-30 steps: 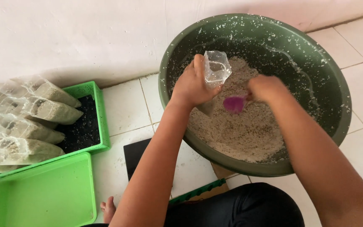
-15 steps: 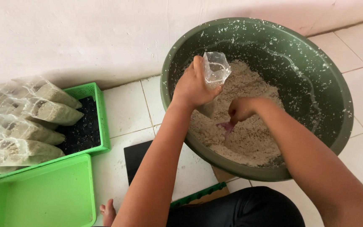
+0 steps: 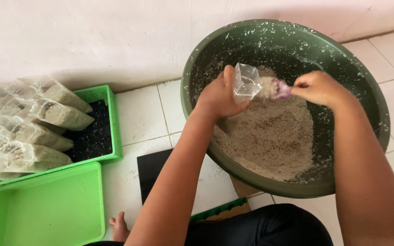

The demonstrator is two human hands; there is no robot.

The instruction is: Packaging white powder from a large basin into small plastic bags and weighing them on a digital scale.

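One view only, the head camera looking down. My left hand [image 3: 220, 95], centre of the frame, is clenched around the neck of a small clear plastic bag [image 3: 246, 82], holding its mouth open above the big green basin [image 3: 197, 114]. My right hand [image 3: 318, 87], right of centre, grips a small purple scoop [image 3: 280, 88] tipped at the bag's mouth, loaded with the pale grainy mix [image 3: 274, 136].

Progress, judged from the layout: the bag looks nearly empty, only a little grain near the opening, so this one is early in filling. At the far left, several filled bags [image 3: 33, 123] lie piled over a green tray [image 3: 97, 136] with dark contents. A second green tray [image 3: 46, 205], lower left, holds nothing. Much mix remains in the basin.
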